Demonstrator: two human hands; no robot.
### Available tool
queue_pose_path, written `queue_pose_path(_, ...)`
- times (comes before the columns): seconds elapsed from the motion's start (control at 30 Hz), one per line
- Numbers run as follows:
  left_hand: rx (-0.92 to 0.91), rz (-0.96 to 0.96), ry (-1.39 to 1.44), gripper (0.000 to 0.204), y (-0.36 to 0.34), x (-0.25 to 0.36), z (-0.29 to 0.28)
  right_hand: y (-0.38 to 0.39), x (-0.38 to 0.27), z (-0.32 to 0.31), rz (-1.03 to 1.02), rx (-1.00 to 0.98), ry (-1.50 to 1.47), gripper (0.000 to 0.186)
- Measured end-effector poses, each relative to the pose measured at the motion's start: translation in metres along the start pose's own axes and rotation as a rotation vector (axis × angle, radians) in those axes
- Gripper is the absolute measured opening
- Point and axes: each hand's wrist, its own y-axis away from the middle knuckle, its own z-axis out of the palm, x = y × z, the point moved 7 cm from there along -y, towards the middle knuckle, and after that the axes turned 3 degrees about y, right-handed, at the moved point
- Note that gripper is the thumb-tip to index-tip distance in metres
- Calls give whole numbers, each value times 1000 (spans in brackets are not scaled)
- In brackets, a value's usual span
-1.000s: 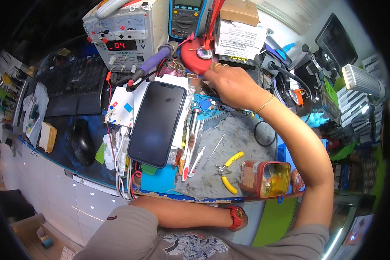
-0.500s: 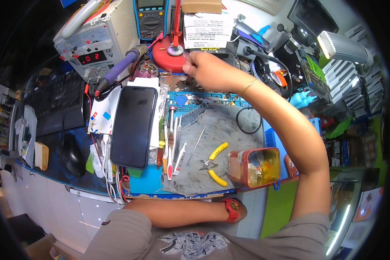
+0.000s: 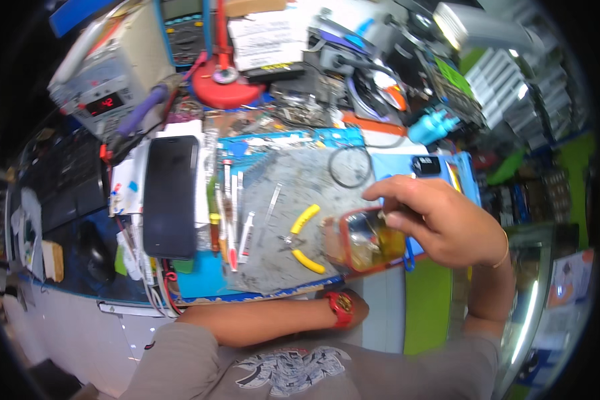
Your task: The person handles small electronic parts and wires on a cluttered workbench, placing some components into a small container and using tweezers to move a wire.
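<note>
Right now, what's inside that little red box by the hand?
The red box has a clear lid showing yellowish stuff inside, too blurry to name. The right hand covers its right end, hiding what's there.

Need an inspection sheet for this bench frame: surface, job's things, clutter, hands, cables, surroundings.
Surface: grey work mat, worn, on a blue pad.
Job's things: small red-rimmed container with yellowish contents, at the mat's right edge.
Clutter: yellow-handled pliers, row of thin tools, black phone face up.
Hands: right hand over the container, fingertips at it; left hand not visible, only the forearm with a red watch.
Cables: black loop on the mat.
Surroundings: power supply, red lamp base.
</note>
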Motion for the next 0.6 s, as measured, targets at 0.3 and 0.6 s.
queue_pose_path(0.3, 168, -3, -11, 25, 19, 2, -20, 24, 5, 16, -72, 37, 284, 31)
queue_pose_path(0.6, 207, -148, -23, 29, -13, -20, 9, -28, -8, -13, -204, 328, 471, 21)
